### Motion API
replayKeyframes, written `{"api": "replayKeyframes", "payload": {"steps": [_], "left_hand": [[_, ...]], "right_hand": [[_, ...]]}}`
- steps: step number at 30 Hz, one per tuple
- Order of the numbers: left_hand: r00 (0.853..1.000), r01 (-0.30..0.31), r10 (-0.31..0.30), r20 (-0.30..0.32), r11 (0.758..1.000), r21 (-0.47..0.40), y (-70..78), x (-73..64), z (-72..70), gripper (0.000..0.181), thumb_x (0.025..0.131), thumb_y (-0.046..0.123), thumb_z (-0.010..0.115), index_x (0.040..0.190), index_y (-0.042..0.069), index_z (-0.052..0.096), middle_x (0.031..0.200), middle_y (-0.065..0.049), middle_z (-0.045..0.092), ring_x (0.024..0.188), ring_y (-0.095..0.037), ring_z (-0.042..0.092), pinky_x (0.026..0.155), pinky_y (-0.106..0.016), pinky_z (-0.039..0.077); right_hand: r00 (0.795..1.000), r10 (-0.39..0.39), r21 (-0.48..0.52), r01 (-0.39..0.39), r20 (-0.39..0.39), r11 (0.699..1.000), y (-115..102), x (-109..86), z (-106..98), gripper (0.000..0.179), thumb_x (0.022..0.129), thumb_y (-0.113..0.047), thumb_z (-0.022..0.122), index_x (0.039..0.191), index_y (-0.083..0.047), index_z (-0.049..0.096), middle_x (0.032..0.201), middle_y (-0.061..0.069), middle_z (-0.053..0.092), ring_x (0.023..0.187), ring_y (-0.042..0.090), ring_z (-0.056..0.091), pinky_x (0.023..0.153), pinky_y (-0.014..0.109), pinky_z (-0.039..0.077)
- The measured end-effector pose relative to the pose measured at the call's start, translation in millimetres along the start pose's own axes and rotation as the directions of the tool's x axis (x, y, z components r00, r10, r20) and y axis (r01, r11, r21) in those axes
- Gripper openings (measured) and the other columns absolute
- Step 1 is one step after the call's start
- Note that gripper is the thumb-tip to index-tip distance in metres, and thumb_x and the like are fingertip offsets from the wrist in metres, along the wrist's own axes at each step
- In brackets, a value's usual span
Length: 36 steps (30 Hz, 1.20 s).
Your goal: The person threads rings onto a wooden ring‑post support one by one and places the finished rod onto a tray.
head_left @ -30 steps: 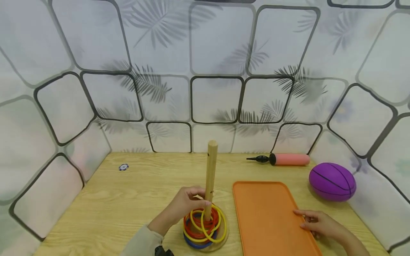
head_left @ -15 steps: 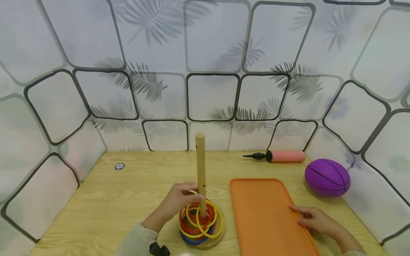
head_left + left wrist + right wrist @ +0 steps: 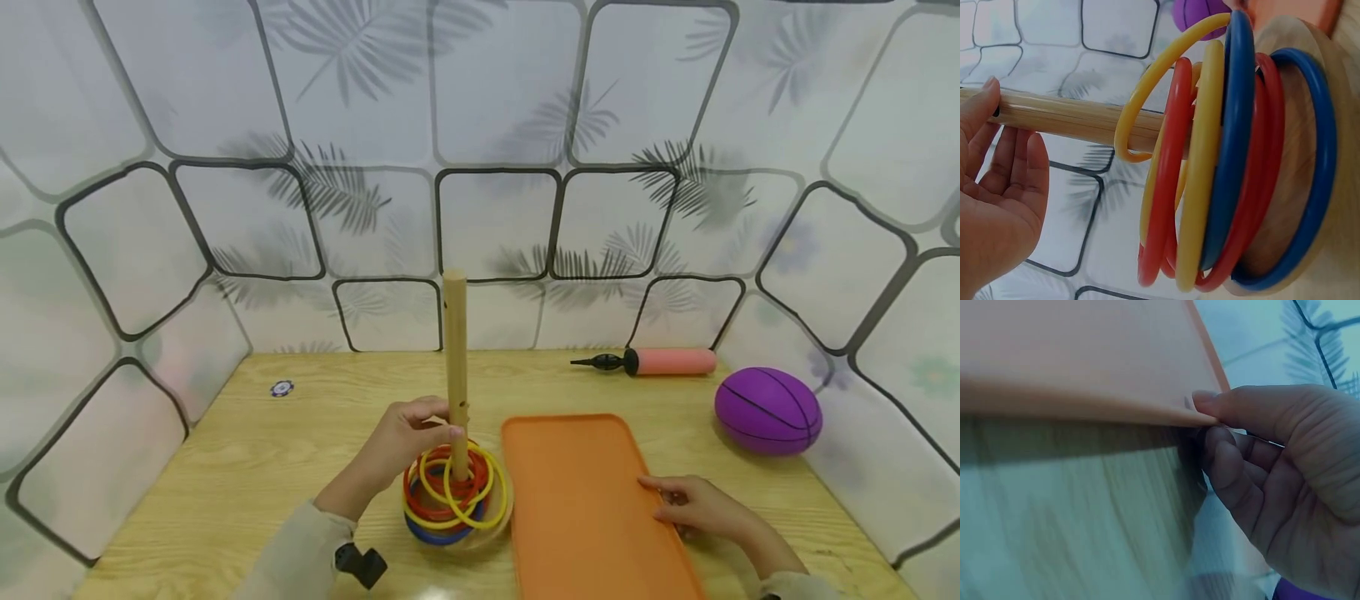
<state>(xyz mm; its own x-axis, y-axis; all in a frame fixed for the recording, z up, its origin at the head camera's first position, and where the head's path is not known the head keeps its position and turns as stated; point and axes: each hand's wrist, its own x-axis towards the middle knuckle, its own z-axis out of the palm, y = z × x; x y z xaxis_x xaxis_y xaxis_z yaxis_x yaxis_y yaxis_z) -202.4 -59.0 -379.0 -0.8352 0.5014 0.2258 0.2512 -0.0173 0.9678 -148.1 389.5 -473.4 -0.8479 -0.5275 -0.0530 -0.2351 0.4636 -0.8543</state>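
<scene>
A wooden post (image 3: 456,358) stands upright on a round wooden base (image 3: 504,508). My left hand (image 3: 405,437) holds the post partway up, with the thumb on one side and the fingers on the other. Below the hand, several rings are looped loosely round the post: a yellow ring (image 3: 1210,125), a red ring (image 3: 1169,187), a blue ring (image 3: 1238,137) and others, some tilted. To the right lies an orange tray (image 3: 577,500). My right hand (image 3: 697,504) pinches its right edge; in the right wrist view the thumb is on top and curled fingers are underneath.
A pink hand pump (image 3: 675,361) with a black nozzle lies near the back wall. On the far right sits a purple ball (image 3: 768,411) with black lines. A small blue-and-white chip (image 3: 282,388) is at the back left. Patterned cloth walls (image 3: 495,225) enclose the wooden table (image 3: 300,467).
The tray has slid left with my right hand, its left edge now close beside the round base. My left hand has moved the post, base and rings left and slightly away from me.
</scene>
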Motion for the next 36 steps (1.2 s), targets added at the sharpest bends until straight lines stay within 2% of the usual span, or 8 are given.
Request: {"api": "replayKeyframes", "payload": {"steps": [7,13,19,23,29,36], "left_hand": [[0.997,-0.069,0.069,0.031,0.998,0.006,14.7,14.4,6.9,0.030,0.086,0.017,0.069,0.110,-0.001,0.069,0.114,-0.015,0.062,0.097,-0.023,0.063,0.084,-0.035,0.053],[0.994,-0.093,0.094,0.050,0.995,-0.024,18.1,22.9,19.9,0.031,0.086,0.015,0.070,0.110,-0.005,0.067,0.113,-0.016,0.063,0.098,-0.025,0.062,0.082,-0.036,0.054],[0.991,-0.100,0.106,0.086,0.992,-0.075,13.1,31.1,35.6,0.033,0.085,0.016,0.070,0.112,-0.004,0.067,0.113,-0.014,0.062,0.100,-0.025,0.062,0.084,-0.038,0.053],[0.990,-0.078,0.088,0.112,0.993,-0.090,9.0,34.4,44.4,0.034,0.086,0.014,0.070,0.114,-0.004,0.067,0.114,-0.013,0.062,0.102,-0.024,0.061,0.086,-0.038,0.052],[0.993,-0.008,0.017,0.115,0.997,-0.075,-1.9,33.8,50.2,0.032,0.085,0.011,0.070,0.115,-0.001,0.067,0.118,-0.016,0.061,0.104,-0.024,0.060,0.085,-0.037,0.053],[0.992,0.057,-0.049,0.113,0.996,-0.068,-17.6,30.8,49.3,0.035,0.084,0.012,0.071,0.118,0.004,0.067,0.122,-0.010,0.061,0.098,-0.022,0.063,0.083,-0.049,0.052]], "right_hand": [[0.995,0.087,0.025,-0.088,0.038,0.996,-17,31.1,21,0.058,0.092,-0.017,0.062,0.137,0.012,0.039,0.070,-0.002,0.050,0.050,0.004,0.047,0.045,0.021,0.043],[0.995,0.091,0.050,-0.094,0.044,0.994,-23,51.8,36,0.057,0.092,-0.016,0.063,0.138,0.009,0.039,0.068,-0.002,0.050,0.049,0.006,0.047,0.046,0.021,0.044],[0.996,0.080,0.072,-0.083,0.048,0.994,-31,65.6,48,0.055,0.092,-0.014,0.062,0.138,0.009,0.040,0.067,0.001,0.050,0.048,0.008,0.047,0.046,0.022,0.044],[0.995,0.086,0.095,-0.090,0.043,0.991,-36,73.8,55,0.055,0.092,-0.015,0.063,0.138,0.007,0.041,0.067,0.001,0.048,0.048,0.009,0.047,0.046,0.022,0.043],[0.994,0.101,0.075,-0.104,0.038,0.992,-38,80.8,61,0.057,0.091,-0.019,0.064,0.139,0.004,0.042,0.067,0.001,0.049,0.048,0.010,0.049,0.047,0.022,0.045],[0.991,0.124,0.089,-0.127,0.041,0.988,-38,80.7,60,0.058,0.091,-0.018,0.064,0.139,0.005,0.040,0.071,0.003,0.051,0.050,0.011,0.049,0.047,0.023,0.045]]}}
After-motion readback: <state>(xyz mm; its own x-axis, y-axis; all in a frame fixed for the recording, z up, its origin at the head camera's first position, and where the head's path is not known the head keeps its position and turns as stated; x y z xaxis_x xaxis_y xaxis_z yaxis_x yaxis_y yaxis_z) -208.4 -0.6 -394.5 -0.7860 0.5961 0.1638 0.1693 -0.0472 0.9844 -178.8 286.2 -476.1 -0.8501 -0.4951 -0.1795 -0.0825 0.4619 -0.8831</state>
